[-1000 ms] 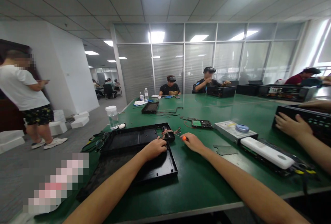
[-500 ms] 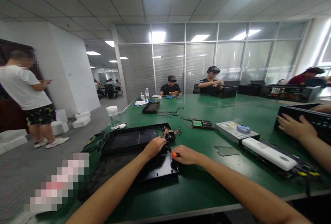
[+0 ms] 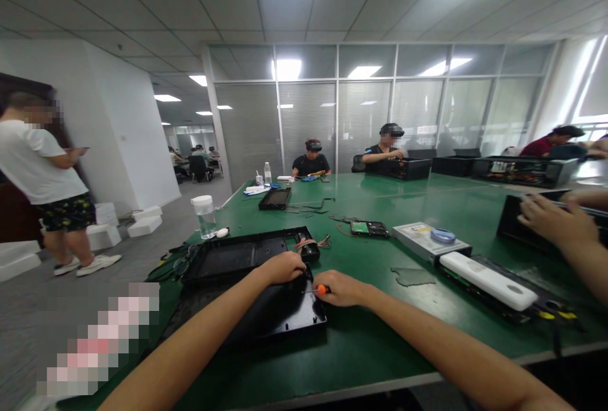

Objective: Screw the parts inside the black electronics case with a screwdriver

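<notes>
A black plastic casing half lies in front of me on the green table, with a second black casing part behind it. My left hand is closed at the casing's upper right edge, fingertips pressed together; what they pinch is too small to make out. Closed around a screwdriver with an orange and black handle is my right hand, at the casing's right edge. The screwdriver's thin shaft points left over the casing. Bundled wires sit just beyond my left fingertips.
To the right are a hard drive, a grey metal box with a tape roll, and a white long device. A co-worker's hands hold a black case. A lidded jar stands left.
The screwdriver's shaft has shifted slightly right and tilted; my hands stay nearly in place. The co-worker's hand at right has moved up along the black case. The view has shifted slightly.
</notes>
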`<action>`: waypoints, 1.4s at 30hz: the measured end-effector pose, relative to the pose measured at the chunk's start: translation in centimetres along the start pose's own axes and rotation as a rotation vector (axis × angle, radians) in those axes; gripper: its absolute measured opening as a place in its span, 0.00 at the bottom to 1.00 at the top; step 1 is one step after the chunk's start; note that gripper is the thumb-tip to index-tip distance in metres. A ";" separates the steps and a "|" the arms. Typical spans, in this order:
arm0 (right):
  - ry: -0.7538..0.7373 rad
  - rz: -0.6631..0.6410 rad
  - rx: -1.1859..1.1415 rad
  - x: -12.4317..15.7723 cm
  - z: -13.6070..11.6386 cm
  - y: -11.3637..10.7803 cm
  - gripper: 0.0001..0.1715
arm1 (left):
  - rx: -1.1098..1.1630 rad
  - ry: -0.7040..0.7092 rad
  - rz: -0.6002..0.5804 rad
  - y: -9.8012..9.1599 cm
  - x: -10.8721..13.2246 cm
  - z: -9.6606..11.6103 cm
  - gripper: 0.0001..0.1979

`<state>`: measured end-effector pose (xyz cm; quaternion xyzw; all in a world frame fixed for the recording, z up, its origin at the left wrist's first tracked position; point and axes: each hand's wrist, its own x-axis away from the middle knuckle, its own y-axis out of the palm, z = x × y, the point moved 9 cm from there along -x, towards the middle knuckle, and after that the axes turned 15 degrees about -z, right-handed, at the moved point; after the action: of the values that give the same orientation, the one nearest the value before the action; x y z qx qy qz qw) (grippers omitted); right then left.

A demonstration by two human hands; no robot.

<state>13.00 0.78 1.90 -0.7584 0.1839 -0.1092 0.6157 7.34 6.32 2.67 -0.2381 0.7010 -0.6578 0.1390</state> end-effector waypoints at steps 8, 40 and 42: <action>-0.055 -0.002 -0.006 0.3 0.1 0.3 0.09 | -0.102 -0.021 -0.002 0.0 -0.4 1.0 0.08; 0.145 0.197 -0.001 1.7 4.8 -1.9 0.16 | 0.105 -0.020 0.284 0.0 0.8 1.5 0.07; 0.157 0.204 0.012 1.9 5.1 -2.1 0.16 | 0.134 -0.035 0.287 -0.1 0.9 1.6 0.08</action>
<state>16.99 4.89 2.69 -0.7212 0.3072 -0.1063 0.6117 7.38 4.52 2.78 -0.1371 0.6798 -0.6722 0.2591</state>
